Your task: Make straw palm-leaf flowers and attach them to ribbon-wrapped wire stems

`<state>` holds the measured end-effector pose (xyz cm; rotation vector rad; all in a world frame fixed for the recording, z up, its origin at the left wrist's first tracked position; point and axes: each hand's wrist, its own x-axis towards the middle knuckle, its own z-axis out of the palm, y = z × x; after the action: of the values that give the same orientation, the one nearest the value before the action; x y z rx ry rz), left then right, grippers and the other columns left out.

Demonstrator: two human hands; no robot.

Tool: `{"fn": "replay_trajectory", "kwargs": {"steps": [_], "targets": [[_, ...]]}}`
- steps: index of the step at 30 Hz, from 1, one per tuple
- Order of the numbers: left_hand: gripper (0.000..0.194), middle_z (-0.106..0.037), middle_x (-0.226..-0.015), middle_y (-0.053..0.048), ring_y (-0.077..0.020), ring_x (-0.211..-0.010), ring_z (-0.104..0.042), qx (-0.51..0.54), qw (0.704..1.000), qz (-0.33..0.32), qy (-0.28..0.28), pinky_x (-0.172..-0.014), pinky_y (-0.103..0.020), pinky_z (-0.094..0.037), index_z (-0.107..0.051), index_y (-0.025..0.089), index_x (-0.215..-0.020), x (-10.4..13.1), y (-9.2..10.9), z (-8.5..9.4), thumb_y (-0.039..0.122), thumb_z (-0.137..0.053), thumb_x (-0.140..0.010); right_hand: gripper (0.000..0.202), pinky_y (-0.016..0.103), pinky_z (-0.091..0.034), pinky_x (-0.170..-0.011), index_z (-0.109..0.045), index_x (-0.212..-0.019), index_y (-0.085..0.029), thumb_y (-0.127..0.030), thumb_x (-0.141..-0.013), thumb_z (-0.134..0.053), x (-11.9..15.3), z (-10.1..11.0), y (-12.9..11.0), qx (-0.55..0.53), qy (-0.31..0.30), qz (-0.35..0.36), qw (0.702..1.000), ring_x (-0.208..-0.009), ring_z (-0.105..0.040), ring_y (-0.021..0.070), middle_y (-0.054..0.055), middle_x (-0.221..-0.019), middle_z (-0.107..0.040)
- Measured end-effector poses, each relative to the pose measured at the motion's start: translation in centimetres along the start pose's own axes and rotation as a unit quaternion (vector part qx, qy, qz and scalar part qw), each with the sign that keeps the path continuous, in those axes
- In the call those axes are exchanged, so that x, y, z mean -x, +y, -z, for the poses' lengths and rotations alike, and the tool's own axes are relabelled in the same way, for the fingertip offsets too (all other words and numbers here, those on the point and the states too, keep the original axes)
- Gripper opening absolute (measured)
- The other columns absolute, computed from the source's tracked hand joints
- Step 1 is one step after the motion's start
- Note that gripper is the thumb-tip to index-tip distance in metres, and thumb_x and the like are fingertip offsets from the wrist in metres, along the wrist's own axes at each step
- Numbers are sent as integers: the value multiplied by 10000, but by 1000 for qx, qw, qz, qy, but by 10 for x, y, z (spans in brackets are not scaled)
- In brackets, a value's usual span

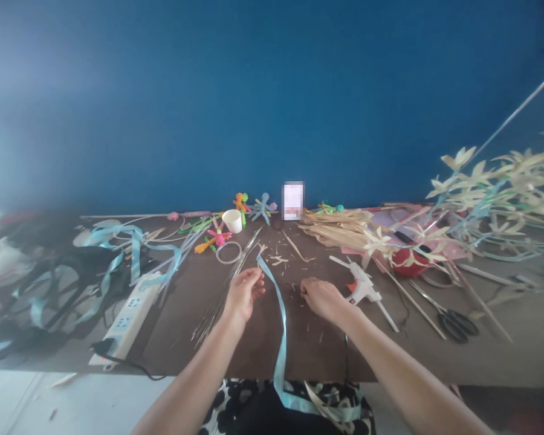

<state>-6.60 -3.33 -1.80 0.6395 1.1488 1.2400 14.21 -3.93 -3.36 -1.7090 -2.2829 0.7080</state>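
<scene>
My left hand (245, 294) is closed in a pinch above the middle of the table; whatever thin thing is between its fingertips is too small to name. Just beyond those fingertips is the upper end of a light blue ribbon (281, 326), which runs down past the table edge onto my lap. A bundle of thin metal wires (236, 272) lies beside and partly behind my left hand. My right hand (324, 299) is low over the table with curled fingers, and their contents are hidden. To its right rests a white glue gun (362, 284).
At left are a power strip (129, 314) and tangled blue ribbon (136, 248). A white cup (233, 221), a clear ring (229, 252) and colourful dolls (263, 208) stand behind. Dried husks (335, 226), black-handled scissors (453, 323) and pale husk flowers (494, 187) occupy the right.
</scene>
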Motion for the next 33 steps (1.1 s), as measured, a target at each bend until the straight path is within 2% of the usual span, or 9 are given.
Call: {"fn": "replay_trajectory", "kwargs": {"steps": [4, 8, 12, 15, 21, 27, 31, 33], "targets": [[243, -599, -758, -34, -89, -610, -537, -36, 999, 9, -38, -485, -182, -421, -597, 142, -748, 10, -10, -6, 329, -642, -601, 118, 255, -312, -591, -543, -634, -162, -59, -611, -490, -6, 2, -1, -48, 13, -10, 999, -657, -524, 155, 40, -708, -556], [249, -593, -725, -34, -83, -574, -526, -33, 999, 6, -29, -478, -178, -411, -598, 127, -723, 10, -13, -10, 332, -650, -591, 65, 245, -344, -612, -548, -690, -176, -158, -670, -488, -22, 8, -2, -143, 43, -17, 989, -668, -528, 140, 14, -698, -567], [242, -591, -690, -25, -75, -534, -517, 1, 1000, 19, -19, -473, -181, -407, -595, 126, -709, 0, -10, -15, 314, -665, -573, 167, 211, -369, -473, -536, -815, -174, -282, -722, -449, -42, 11, -2, -269, 60, -47, 960, -489, -508, 92, -2, -673, -576], [229, -593, -694, -22, -69, -515, -514, 35, 998, 44, -33, -471, -187, -412, -593, 130, -732, -6, -9, -21, 280, -668, -577, 212, 193, -344, -381, -531, -803, -163, -340, -717, -451, -48, 10, -5, -356, 64, -63, 930, -418, -479, 79, -7, -620, -566], [208, -599, -707, -30, -76, -528, -526, 62, 994, 66, -67, -466, -191, -423, -588, 129, -760, -8, -13, -29, 249, -657, -605, 227, 179, -325, -352, -541, -735, -163, -377, -659, -529, -48, 11, -12, -466, 64, -60, 880, -412, -454, 67, -20, -602, -559], [205, -630, -808, -68, -108, -586, -567, 52, 993, 95, -51, -464, -195, -416, -580, 132, -755, -7, -15, -33, 260, -653, -613, 236, 177, -309, -373, -546, -752, -171, -374, -636, -571, -43, 18, -19, -518, 52, -49, 852, -431, -443, 62, -29, -618, -551], [159, -628, -722, -43, -109, -572, -579, 72, 987, 127, -67, -448, -182, -406, -579, 137, -729, -6, -13, -40, 237, -647, -624, 239, 171, -284, -392, -549, -756, -172, -358, -618, -605, -37, 23, -28, -572, 32, -27, 819, -446, -412, 51, -35, -619, -530], [134, -615, -663, -21, -98, -550, -575, 90, 982, 145, -83, -434, -170, -402, -581, 141, -721, -4, -12, -43, 222, -641, -633, 233, 170, -271, -398, -553, -752, -172, -352, -615, -609, -33, 24, -31, -584, 25, -23, 811, -479, -429, 61, -27, -630, -536]]}}
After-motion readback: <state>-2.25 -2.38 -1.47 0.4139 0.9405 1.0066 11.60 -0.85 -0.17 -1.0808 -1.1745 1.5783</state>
